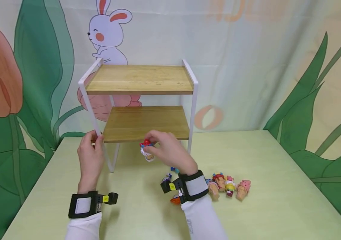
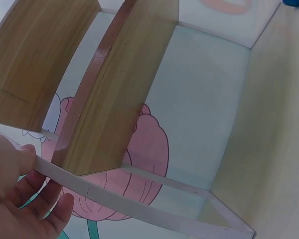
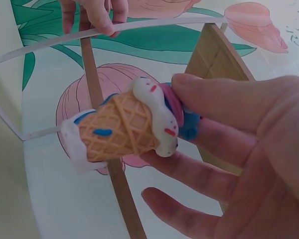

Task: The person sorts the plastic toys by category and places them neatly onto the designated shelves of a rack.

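Note:
A two-tier shelf with wooden boards and a white frame [image 1: 193, 110] stands on the table. My left hand [image 1: 91, 153] pinches its front left post [image 2: 104, 196] beside the lower board [image 1: 146, 124], thumb on one side and fingers on the other. In front of that board's edge, my right hand [image 1: 171, 151] holds a small ice-cream-cone figurine [image 3: 122, 127] between thumb and fingers. The figurine has a waffle cone, white sprinkled icing and a pink and blue part at the thumb. In the head view its red part [image 1: 146, 142] points up.
On the table, right of the shelf, lie several more figurines, among them a pink-topped cone [image 1: 243, 190] and a yellow and pink one [image 1: 229, 186]. An orange piece [image 1: 175, 199] and a small purple one [image 1: 167, 177] lie by my right wrist. A printed curtain [image 1: 242, 66] hangs behind.

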A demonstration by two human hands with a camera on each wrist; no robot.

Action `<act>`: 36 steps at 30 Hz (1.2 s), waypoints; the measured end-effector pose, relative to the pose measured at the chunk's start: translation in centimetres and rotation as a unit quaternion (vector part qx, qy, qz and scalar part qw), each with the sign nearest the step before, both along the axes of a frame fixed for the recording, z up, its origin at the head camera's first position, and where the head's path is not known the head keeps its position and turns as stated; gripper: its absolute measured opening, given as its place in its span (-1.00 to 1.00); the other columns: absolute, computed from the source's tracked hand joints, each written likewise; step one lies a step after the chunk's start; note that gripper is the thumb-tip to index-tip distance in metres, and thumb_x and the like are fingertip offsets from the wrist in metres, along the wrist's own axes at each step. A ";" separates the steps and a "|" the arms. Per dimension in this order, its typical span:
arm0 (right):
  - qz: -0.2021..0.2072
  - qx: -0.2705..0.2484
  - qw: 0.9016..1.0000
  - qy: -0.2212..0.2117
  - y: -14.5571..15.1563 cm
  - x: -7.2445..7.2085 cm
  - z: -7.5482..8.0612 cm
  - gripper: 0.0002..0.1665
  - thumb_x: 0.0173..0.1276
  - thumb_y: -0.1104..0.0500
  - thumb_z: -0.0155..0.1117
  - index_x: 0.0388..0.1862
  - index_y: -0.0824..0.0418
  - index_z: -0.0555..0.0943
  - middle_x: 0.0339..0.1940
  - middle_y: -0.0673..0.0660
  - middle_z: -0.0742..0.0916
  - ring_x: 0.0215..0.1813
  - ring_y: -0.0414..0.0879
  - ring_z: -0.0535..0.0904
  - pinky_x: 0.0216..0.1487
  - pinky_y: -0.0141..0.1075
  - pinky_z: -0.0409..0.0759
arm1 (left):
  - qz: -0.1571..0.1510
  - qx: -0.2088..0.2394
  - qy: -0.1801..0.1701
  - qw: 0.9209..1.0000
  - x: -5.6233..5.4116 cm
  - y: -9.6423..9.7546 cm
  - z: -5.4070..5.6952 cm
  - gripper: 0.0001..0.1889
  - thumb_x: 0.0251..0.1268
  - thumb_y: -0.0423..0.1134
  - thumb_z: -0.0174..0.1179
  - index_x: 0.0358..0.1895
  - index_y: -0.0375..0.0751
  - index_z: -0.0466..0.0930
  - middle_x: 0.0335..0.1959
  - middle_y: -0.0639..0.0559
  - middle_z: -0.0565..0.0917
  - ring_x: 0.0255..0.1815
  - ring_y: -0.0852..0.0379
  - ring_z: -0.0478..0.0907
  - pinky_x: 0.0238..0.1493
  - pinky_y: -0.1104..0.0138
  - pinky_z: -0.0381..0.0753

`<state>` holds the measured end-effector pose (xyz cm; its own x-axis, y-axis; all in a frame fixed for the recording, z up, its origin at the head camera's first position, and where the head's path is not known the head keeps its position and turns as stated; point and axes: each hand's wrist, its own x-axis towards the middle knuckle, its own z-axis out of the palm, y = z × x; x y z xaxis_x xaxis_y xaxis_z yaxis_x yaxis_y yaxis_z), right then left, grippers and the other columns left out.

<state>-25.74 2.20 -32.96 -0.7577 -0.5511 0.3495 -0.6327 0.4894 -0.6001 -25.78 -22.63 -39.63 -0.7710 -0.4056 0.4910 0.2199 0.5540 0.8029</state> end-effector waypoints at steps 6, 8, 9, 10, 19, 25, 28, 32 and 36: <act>0.003 -0.002 1.000 -0.009 -0.9 -0.4 0.6 -0.76 0.36 0.15 0.35 -0.02 0.12 0.60 -0.15 -0.04 0.75 -0.10 -0.28 0.62 -0.12 -0.35 0.53 | -0.004 0.002 -0.003 1.000 -0.1 0.0 -0.1 -0.69 0.51 -0.26 0.03 0.16 -0.37 0.46 -0.09 -0.25 0.52 -0.09 -0.11 0.47 -0.01 0.01 0.55; 0.002 -0.002 1.000 -0.010 -1.1 -0.6 0.7 -0.75 0.36 0.15 0.35 -0.02 0.12 0.59 -0.15 -0.04 0.75 -0.11 -0.28 0.61 -0.10 -0.36 0.53 | -0.005 0.002 -0.004 1.000 -0.2 0.0 -0.2 -0.69 0.51 -0.26 0.03 0.16 -0.37 0.46 -0.09 -0.25 0.52 -0.09 -0.11 0.47 0.00 0.00 0.55; 0.002 -0.002 1.000 -0.009 -1.3 -0.7 0.8 -0.75 0.35 0.15 0.35 -0.02 0.12 0.59 -0.16 -0.05 0.74 -0.12 -0.28 0.61 -0.10 -0.36 0.53 | -0.006 0.002 -0.005 1.000 -0.2 0.0 -0.2 -0.69 0.50 -0.26 0.04 0.16 -0.37 0.46 -0.09 -0.25 0.52 -0.08 -0.11 0.48 0.00 0.00 0.55; 0.004 -0.004 1.000 -0.007 -1.5 -0.9 0.9 -0.75 0.35 0.15 0.35 -0.02 0.13 0.59 -0.16 -0.05 0.74 -0.12 -0.29 0.61 -0.10 -0.36 0.53 | -0.007 0.002 -0.005 1.000 -0.2 0.0 -0.2 -0.69 0.50 -0.26 0.04 0.16 -0.37 0.46 -0.09 -0.25 0.52 -0.08 -0.11 0.48 0.00 0.00 0.56; 0.044 -0.031 0.998 -0.020 -3.8 -2.9 2.3 -0.74 0.34 0.15 0.37 -0.03 0.15 0.59 -0.21 -0.08 0.74 -0.17 -0.32 0.61 -0.12 -0.38 0.54 | -0.006 0.001 0.001 1.000 -0.3 0.1 -0.1 -0.70 0.50 -0.26 0.04 0.15 -0.37 0.47 -0.10 -0.25 0.53 -0.09 -0.10 0.48 -0.02 0.00 0.57; 0.066 -0.054 0.996 -0.035 -5.5 -4.3 2.7 -0.72 0.35 0.13 0.36 -0.01 0.16 0.59 -0.22 -0.09 0.74 -0.15 -0.31 0.62 -0.11 -0.35 0.53 | -0.001 0.011 0.000 1.000 -0.2 0.2 -0.1 -0.69 0.50 -0.25 0.04 0.16 -0.36 0.48 -0.10 -0.24 0.53 -0.08 -0.10 0.48 -0.01 0.00 0.56; 0.059 -0.060 0.996 -0.031 -6.3 -5.0 2.5 -0.73 0.36 0.14 0.35 -0.01 0.17 0.59 -0.20 -0.07 0.73 -0.13 -0.31 0.61 -0.09 -0.38 0.52 | -0.003 0.006 0.004 1.000 -0.3 0.2 -0.1 -0.70 0.50 -0.26 0.04 0.15 -0.37 0.48 -0.11 -0.25 0.53 -0.09 -0.10 0.48 -0.02 0.01 0.56; 0.040 -0.082 0.995 -0.025 -7.7 -5.5 2.4 -0.73 0.36 0.18 0.34 0.00 0.21 0.59 -0.16 -0.01 0.73 -0.09 -0.27 0.61 -0.10 -0.42 0.53 | -0.005 0.000 0.008 1.000 -0.3 0.2 -0.1 -0.70 0.50 -0.26 0.03 0.14 -0.38 0.47 -0.11 -0.25 0.53 -0.10 -0.10 0.48 -0.03 0.01 0.56; 0.024 -0.098 0.995 -0.022 -9.2 -5.9 2.5 -0.71 0.37 0.17 0.33 0.03 0.21 0.60 -0.13 0.01 0.72 -0.05 -0.26 0.60 -0.13 -0.45 0.53 | -0.003 0.004 0.012 1.000 -0.1 0.1 -0.1 -0.70 0.51 -0.27 0.03 0.14 -0.38 0.47 -0.11 -0.25 0.53 -0.10 -0.10 0.48 -0.03 0.01 0.55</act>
<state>-31.65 -7.05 -30.50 -0.7484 -0.5122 0.4214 -0.6244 0.3297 -0.7081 -25.87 -22.54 -39.75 -0.7620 -0.4045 0.5058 0.2417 0.5469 0.8015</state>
